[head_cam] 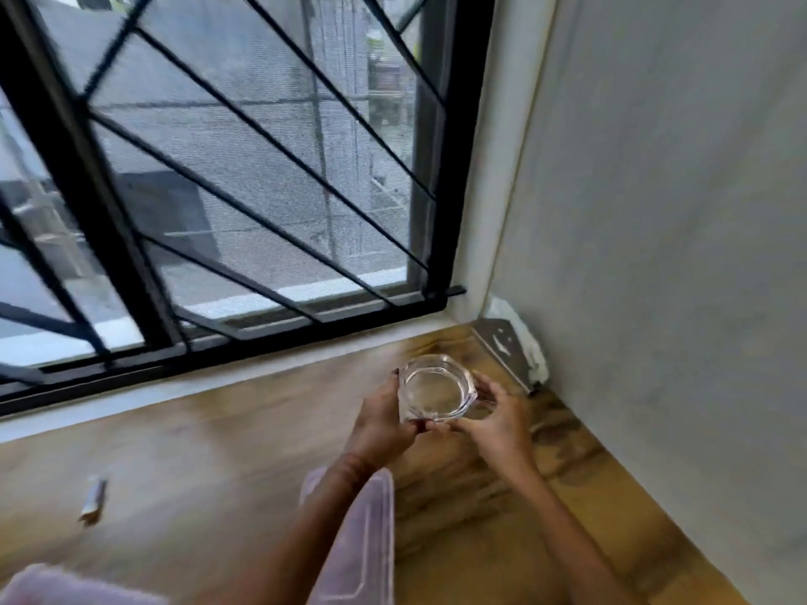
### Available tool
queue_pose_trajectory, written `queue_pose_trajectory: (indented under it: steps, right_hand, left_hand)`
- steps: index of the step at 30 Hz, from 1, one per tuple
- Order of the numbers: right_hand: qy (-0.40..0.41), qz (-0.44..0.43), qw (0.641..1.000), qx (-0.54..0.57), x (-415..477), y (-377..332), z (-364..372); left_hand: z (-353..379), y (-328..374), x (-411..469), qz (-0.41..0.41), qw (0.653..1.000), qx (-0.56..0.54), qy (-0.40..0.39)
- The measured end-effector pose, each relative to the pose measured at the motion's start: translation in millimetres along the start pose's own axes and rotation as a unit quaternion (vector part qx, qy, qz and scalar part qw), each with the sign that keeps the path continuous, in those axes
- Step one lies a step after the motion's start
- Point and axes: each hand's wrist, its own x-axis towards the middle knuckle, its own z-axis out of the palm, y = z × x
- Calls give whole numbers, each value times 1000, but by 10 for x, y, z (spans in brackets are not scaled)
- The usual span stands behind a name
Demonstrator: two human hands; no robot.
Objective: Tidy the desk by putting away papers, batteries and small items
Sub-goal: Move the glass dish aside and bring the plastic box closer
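Wooden desk (pixel 209 469): metal bracket (pixel 502 349) beyond right hand (pixel 498 423); pinkish translucent lid (pixel 371 552) nearside of left hand (pixel 384 423); small blurred item (pixel 92 499) well left

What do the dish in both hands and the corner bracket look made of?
Dish: clear, thick glass by the look, since the desk shows through and its faceted rim glints. Bracket: probably bare metal, flat grey with a dull sheen.

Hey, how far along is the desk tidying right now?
Done: no papers show on the desk. In hand: the left hand and right hand grip a glass dish near the corner; whether it rests on the desk is unclear. Left: a small blurred item lies at the desk's left side, and a plastic box sits under the arms.
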Motion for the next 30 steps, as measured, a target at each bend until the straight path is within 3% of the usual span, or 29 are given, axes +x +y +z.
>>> queue_pose_trajectory:
  steps: [10, 26, 30]
  right_hand:
    - [19, 54, 998, -1, 676, 528, -54]
    - [80, 7, 996, -40, 746, 670, 62]
    - [82, -15, 991, -103, 686, 602, 48]
  left_hand:
    - [621, -172, 817, -29, 999, 0, -28]
    - [769, -197, 1075, -29, 996, 47, -64]
    - [755, -141, 1017, -38, 994, 61, -86]
